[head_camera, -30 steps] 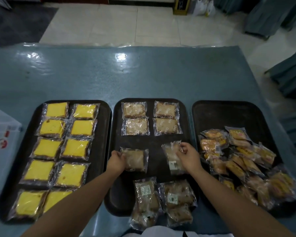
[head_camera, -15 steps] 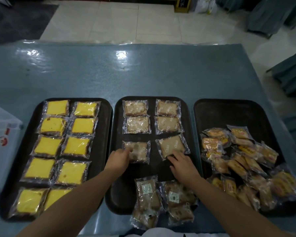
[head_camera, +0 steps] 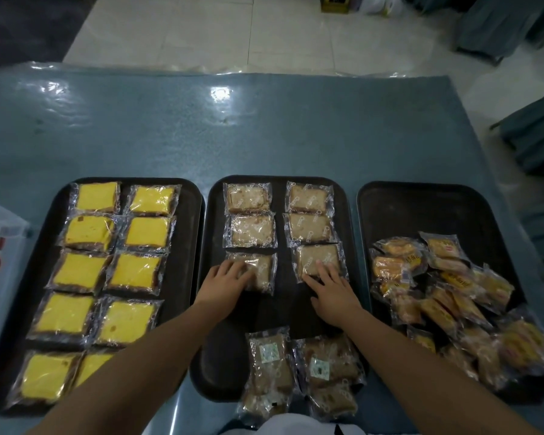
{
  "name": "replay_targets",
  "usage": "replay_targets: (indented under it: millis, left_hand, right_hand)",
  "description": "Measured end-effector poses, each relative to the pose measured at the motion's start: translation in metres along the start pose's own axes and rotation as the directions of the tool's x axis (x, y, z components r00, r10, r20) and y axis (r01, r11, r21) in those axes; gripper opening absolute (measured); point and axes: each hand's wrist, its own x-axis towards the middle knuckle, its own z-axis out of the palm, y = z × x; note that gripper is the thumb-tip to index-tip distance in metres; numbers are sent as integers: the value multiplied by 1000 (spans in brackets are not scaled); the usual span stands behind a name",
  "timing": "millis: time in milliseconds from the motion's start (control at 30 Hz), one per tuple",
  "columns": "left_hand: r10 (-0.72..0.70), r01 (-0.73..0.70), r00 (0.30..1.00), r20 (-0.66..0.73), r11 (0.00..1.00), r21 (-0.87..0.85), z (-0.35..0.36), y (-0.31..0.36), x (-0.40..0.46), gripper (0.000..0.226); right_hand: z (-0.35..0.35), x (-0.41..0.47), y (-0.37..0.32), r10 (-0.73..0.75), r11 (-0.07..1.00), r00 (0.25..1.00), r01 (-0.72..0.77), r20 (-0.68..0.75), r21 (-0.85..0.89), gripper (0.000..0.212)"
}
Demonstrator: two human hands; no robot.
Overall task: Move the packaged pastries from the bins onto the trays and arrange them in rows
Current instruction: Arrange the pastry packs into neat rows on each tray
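At the middle tray's (head_camera: 352, 215) near edge lies a loose heap of brown pastry packets (head_camera: 299, 372). Mid-tray, the left hand (head_camera: 225, 282) and right hand (head_camera: 333, 291) each rest flat, fingers straight, on third-row packets (head_camera: 322, 260); two tidy rows (head_camera: 280, 215) fill the far end

Single head view; looks forward and down from above table (head_camera: 264, 127) near edge; close over three trays (head_camera: 421, 202).

The yellow cakes (head_camera: 91, 268) sit in clear wrappers on a black tray (head_camera: 187, 215); the pale brown pastries (head_camera: 248, 199) have white printed letters on the film, the orange-yellow packets (head_camera: 446, 290) carry red print, and the table cover (head_camera: 233, 130) is speckled grey-blue
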Motion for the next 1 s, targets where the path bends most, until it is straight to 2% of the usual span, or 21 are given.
replay_targets:
  millis: [67,133,200,233,300,333,433,533,633,700,767,867,1000]
  left_hand:
    - [-33,34,999,19,999,-3,-10,2,11,74]
    - [-54,54,998,39,998,-15,-15,6,17,67]
    - [-24,25,999,31,999,-27,-14,11,14,57]
    - [19,-19,1000,8,999,-31,-11,15,8,52]
    - [108,-109,994,-36,993,-53,-3,27,-8,42]
    - [100,-102,995,-28,990,-101,0,35,-20,37]
    - [-82,120,988,135,945,-304,14,54,-55,28]
    - [-210,318,942,260,808,-497,26,63,-81,29]
    - [-267,435,897,351,668,-604,35,70,-93,31]
    - [-275,493,867,415,592,-638,39,78,-97,38]
    - [-289,533,845,449,509,-676,42,85,-98,47]
    - [-337,547,835,434,434,-716,41,91,-96,54]
    - [-375,524,841,390,386,-759,35,89,-93,49]
  right_hand:
    - [-1,1,1,-24,998,998,27,-54,51,57]
    - [1,-3,2,-103,992,973,116,-207,54,45]
    - [8,-10,3,-174,979,932,198,-319,45,33]
    - [12,-16,3,-186,976,929,212,-319,46,30]
    - [26,-29,5,-199,975,944,217,-264,40,34]
    - [34,-36,7,-204,975,949,218,-239,37,36]
    - [59,-57,17,-193,979,968,202,-161,39,47]
    - [79,-76,28,-205,978,968,210,-146,18,54]
    - [84,-93,34,-210,978,976,210,-56,7,72]
    - [86,-101,36,-227,973,973,228,28,-30,90]
    - [89,-106,38,-240,966,966,247,91,-79,97]
    - [85,-107,35,-229,967,968,239,103,-93,93]
    - [72,-111,21,-226,966,965,240,135,-95,76]
